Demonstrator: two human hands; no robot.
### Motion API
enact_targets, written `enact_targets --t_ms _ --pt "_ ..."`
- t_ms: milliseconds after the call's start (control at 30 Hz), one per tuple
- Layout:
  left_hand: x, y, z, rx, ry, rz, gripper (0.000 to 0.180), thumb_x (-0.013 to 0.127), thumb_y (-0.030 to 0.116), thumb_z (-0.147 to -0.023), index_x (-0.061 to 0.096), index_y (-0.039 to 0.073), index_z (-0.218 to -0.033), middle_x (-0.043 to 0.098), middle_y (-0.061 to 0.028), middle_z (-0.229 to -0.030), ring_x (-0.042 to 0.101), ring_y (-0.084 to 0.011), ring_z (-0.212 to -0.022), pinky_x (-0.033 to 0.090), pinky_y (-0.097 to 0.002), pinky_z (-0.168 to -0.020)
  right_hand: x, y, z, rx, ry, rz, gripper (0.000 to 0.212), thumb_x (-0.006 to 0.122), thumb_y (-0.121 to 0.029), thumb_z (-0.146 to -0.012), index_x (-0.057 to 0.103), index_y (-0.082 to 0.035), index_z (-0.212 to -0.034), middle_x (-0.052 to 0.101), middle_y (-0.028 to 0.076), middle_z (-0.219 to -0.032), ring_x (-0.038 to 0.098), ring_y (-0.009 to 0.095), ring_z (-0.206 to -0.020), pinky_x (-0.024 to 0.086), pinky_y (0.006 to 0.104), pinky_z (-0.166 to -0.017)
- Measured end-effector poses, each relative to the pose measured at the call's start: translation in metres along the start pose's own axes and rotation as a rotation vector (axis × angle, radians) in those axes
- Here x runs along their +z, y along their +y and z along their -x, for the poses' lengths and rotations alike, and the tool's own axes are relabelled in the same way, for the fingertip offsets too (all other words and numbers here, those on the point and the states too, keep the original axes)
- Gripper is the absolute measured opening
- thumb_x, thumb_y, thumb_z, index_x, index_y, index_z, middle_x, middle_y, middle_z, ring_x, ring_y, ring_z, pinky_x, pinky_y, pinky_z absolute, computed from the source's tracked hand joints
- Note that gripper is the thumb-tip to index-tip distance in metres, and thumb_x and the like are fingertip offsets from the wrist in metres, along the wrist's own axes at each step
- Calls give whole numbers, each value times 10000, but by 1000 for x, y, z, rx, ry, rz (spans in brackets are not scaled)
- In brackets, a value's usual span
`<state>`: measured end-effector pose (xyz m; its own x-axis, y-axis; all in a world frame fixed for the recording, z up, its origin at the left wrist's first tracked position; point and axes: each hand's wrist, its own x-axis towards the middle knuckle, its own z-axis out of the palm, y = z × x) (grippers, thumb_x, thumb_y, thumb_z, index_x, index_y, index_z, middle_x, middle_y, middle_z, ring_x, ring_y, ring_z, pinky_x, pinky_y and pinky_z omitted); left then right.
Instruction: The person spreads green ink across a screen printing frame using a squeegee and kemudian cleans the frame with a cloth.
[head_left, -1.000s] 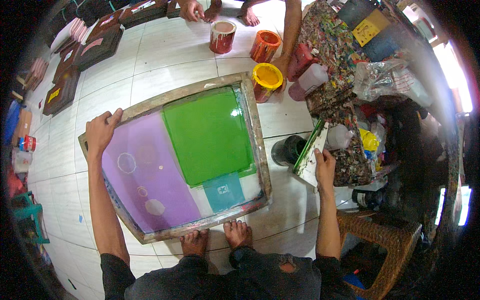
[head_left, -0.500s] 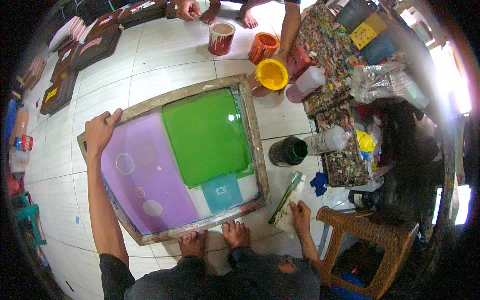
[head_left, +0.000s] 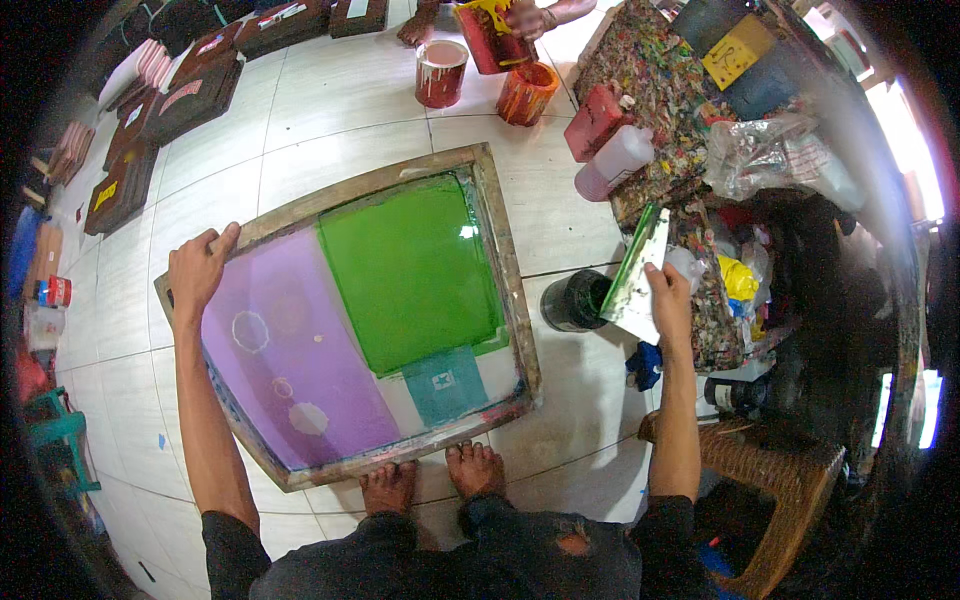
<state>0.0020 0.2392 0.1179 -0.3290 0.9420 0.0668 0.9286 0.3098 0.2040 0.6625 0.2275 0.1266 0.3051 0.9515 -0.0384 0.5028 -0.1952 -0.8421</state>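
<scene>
One framed screen (head_left: 355, 315) in the head view, pretty colourful: slick, shiny green next to filmy purple, inside a scuffed wooden border. It's on the tiled floor (head_left: 350, 120), left hand (head_left: 203, 265) curled around its left corner. Right hand (head_left: 672, 290) pinches a flat, smeared white board (head_left: 640, 280) off the screen's right side, by a round black tub (head_left: 573, 303).

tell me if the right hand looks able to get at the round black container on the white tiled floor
Probably yes: the round black container stands near the right hand, with only the flat white, green-edged scraper in between. Since that hand holds the scraper, grasping the container would likely need it set down.
</scene>
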Motion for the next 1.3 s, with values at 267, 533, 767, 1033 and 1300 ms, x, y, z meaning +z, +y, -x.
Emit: enact_targets --t_ms 267,533,767,1033,1300 --pt "0 6 -1 -20 6 -41 726 489 696 -961 764 29 -881 704 -234 -768 682 -428 -779 508 -500 -773 29 38 64 -161 83 255 393 643 -336 -1000 657 46 -908 561 82 -659 474 138 -632 403 339 -582" --pt "8 -2 -2 4 66 -21 736 493 708 -951 779 30 -954 717 -230 -794 688 -424 -814 504 -477 -810 42 49 186 201 -178 -112 324 604 -294 -1037 661 20 -1089 640 133 -808 593 209 -767 486 362 -736" --pt "1 5 0 -23 0 -1 732 498 703 -951 780 30 -899 708 -223 -749 692 -411 -786 505 -476 -804 8 10 146 -444 369 456 268 587 -83 -981 679 -19 -1224 634 180 -1143 599 350 -1033 487 403 -833" --pt "-3 7 3 -25 24 23 711 501 692 -954 781 43 -879 708 -217 -740 685 -407 -764 507 -484 -789 48 43 104 -860 204 885 539 668 -29 -839 634 -109 -1371 662 95 -1187 585 298 -974 450 444 -832" --pt "-5 10 3 -83 -32 57 711 506 715 -931 795 66 -919 724 -224 -781 700 -408 -824 508 -481 -836 -8 118 138 -583 215 1003 478 640 -4 -861 633 -45 -1338 644 177 -1154 590 355 -1014 464 489 -858"
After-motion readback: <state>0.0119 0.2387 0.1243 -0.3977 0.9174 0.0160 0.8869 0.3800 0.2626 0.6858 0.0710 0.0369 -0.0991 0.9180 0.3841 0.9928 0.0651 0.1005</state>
